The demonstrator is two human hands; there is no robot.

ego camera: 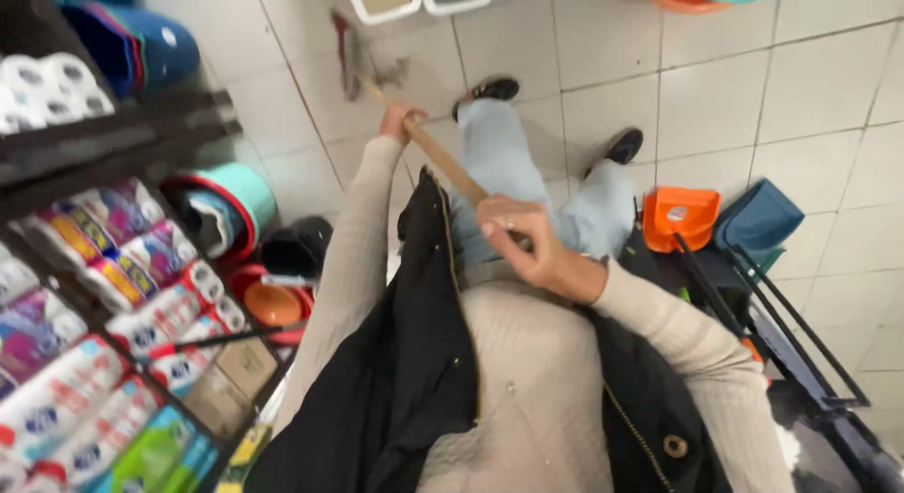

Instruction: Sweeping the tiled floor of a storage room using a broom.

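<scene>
Fingers of the right hand (520, 241) curl around the upper end of a long wooden broom handle (443, 159), left hand (400, 124) clasping it lower, its red-bristled head (350, 55) angled onto the pale tiled floor (734, 97).

Beige ribbed sweater (527, 380) with long sleeves, open black jacket (414, 361), light blue jeans (499, 154), black shoes (494, 88)
</scene>
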